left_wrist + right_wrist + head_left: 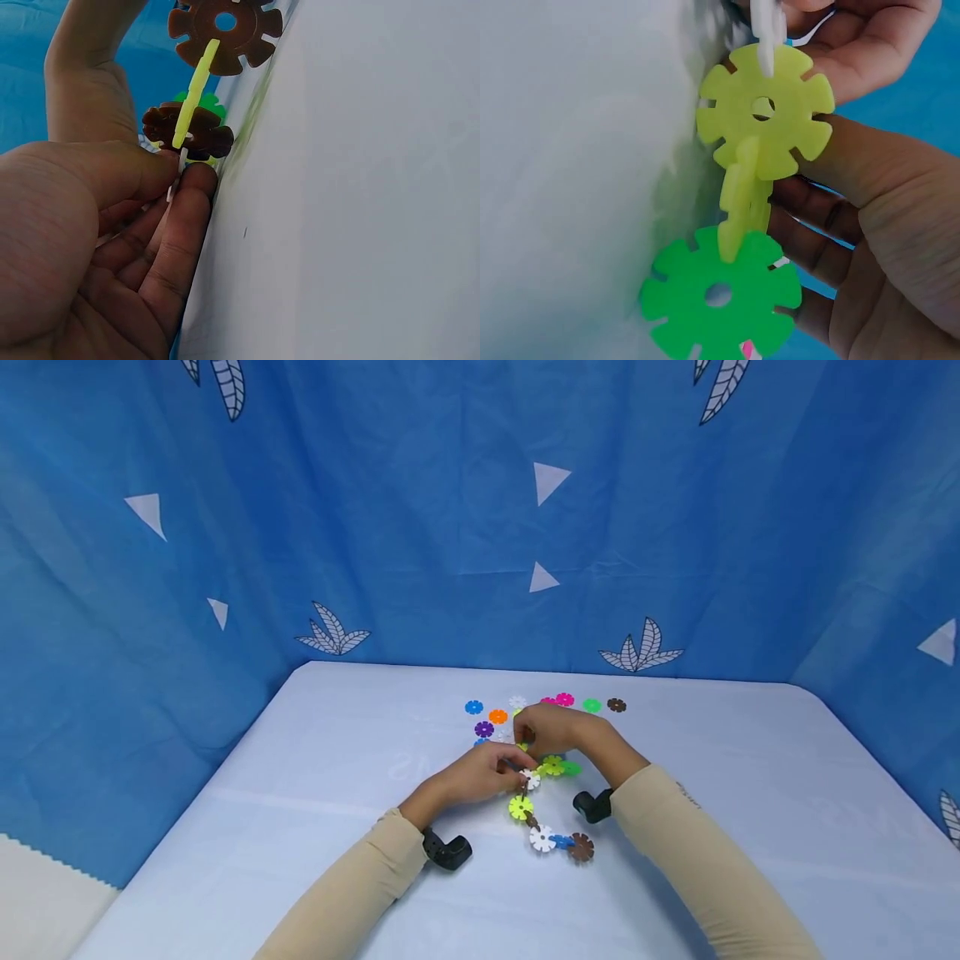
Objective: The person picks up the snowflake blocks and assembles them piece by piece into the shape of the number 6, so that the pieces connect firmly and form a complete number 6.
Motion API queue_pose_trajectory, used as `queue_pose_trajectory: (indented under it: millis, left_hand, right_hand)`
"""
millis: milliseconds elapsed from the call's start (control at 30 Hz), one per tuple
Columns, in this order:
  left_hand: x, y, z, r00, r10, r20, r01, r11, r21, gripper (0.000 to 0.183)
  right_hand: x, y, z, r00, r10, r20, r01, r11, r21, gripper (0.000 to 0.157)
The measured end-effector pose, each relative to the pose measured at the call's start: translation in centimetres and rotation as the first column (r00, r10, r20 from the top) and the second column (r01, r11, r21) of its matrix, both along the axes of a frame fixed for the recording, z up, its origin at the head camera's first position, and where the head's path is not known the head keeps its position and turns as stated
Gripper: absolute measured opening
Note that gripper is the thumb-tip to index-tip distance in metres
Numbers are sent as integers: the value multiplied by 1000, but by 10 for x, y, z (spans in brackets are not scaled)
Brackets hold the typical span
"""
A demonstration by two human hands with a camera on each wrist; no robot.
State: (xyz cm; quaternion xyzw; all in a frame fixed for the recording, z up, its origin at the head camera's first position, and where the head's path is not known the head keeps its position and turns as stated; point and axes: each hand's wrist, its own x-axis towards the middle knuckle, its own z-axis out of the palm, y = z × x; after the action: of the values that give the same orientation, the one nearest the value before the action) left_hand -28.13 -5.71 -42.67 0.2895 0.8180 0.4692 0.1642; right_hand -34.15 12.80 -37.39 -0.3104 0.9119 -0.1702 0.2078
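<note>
A chain of slotted, flower-shaped plastic discs runs between and below the hands. My left hand (480,773) pinches a white disc (531,779) between thumb and fingertips. Beyond it, my right hand (553,728) grips a yellow disc (765,112) by its edge, fingers curled behind it. The white disc meets the top of that yellow disc in the right wrist view. Another yellow disc and a green disc (720,296) hang below. From the left hand a brown disc (187,129), a yellow disc (196,94) and a second brown disc (225,34) lead away.
Loose discs lie at the back of the white table (337,718), among them blue (474,707), orange (498,717), purple (483,729), pink (565,699), green (592,705) and brown (617,705). The chain's near end, a brown disc (581,847), rests toward me. A blue curtain (450,510) stands behind.
</note>
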Motion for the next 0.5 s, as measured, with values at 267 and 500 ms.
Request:
queue_pose_trajectory:
  millis: [267, 500]
  left_hand:
    - [0, -1, -1, 1000, 9, 14, -9, 1000, 3, 25]
    - [-2, 0, -2, 1000, 16, 2, -16, 1000, -15, 22]
  right_hand:
    - [0, 26, -2, 998, -51, -29, 44, 978, -204, 10]
    - [12, 69, -2, 953, -279, 116, 302, 869, -392, 11]
